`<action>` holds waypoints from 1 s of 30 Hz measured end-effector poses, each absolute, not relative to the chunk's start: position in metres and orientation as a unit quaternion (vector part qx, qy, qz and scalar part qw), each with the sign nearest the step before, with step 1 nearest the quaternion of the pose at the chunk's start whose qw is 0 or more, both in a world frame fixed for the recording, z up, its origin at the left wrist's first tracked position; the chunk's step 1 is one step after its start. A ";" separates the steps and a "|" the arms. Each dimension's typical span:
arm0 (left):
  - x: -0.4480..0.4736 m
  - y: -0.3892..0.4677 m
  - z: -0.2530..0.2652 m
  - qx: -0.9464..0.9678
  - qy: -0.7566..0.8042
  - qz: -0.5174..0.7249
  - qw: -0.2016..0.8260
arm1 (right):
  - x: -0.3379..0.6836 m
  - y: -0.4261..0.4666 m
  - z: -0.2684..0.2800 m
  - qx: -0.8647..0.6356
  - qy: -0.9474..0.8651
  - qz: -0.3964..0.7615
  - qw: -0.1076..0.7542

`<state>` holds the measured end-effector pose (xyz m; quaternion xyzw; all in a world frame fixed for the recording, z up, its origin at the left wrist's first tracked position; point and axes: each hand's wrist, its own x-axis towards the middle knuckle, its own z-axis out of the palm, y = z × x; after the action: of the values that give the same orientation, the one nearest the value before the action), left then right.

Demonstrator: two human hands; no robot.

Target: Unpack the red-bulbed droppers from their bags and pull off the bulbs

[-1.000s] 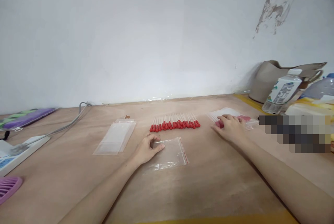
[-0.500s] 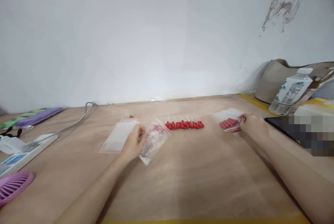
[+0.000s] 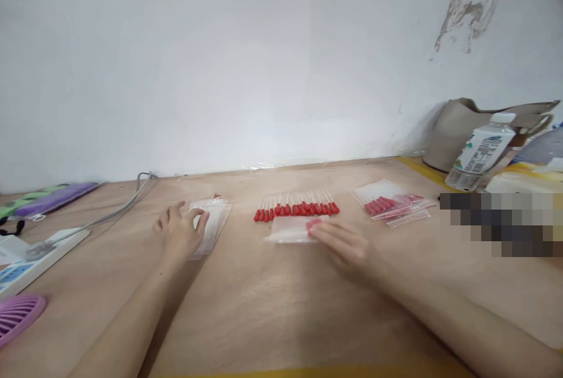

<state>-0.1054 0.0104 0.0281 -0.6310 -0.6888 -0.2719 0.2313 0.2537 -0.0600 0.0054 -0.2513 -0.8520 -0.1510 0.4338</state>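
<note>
My left hand (image 3: 179,232) is over the left side of a stack of clear plastic zip bags (image 3: 217,219), its fingers apart and curved. At the middle, my right hand (image 3: 349,244) grips the right end of a small clear zip bag (image 3: 285,230), where something red shows by the fingertips. Just behind this bag lies a row of thin white sticks with red tips (image 3: 303,209). Farther right, bags filled with red-tipped sticks (image 3: 382,205) overlap in a pile.
On the left lie a power strip (image 3: 48,257) with a grey cable, a pink slatted object (image 3: 20,314) and a purple pouch (image 3: 57,199). A water bottle (image 3: 481,152) and a beige bag (image 3: 444,134) stand at the right. A white wall (image 3: 220,73) rises behind the table.
My right hand has moved left from the filled bags to the middle, now on a small bag. My left hand has shifted left to the bag stack. More red-tipped sticks show at the row's left end.
</note>
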 end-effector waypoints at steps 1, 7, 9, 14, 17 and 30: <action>-0.096 0.007 0.030 -0.654 -0.654 -0.295 0.241 | 0.244 -0.063 0.002 -0.220 -0.870 -0.148 0.415; -0.028 -0.030 0.026 -0.827 -0.449 -0.336 0.032 | 0.221 -0.067 -0.011 -0.192 -0.911 -0.061 0.360; -0.010 -0.043 0.022 -0.866 -0.406 -0.287 -0.055 | 0.225 -0.067 -0.012 -0.208 -0.919 0.001 0.336; 0.005 -0.057 0.013 -0.901 -0.348 -0.206 -0.158 | 0.248 -0.068 -0.004 -0.312 -0.891 0.113 0.308; 0.002 -0.056 0.009 -0.903 -0.345 -0.187 -0.173 | 0.258 -0.064 -0.002 -0.393 -0.857 0.125 0.308; 0.003 -0.055 0.005 -0.897 -0.355 -0.196 -0.177 | 0.248 -0.063 -0.013 -0.422 -0.827 0.194 0.316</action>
<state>0.0027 -0.0552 0.0055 -0.8968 -0.3552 -0.1958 -0.1768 0.2475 -0.0627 -0.0125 -0.4222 -0.8271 0.1940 0.3164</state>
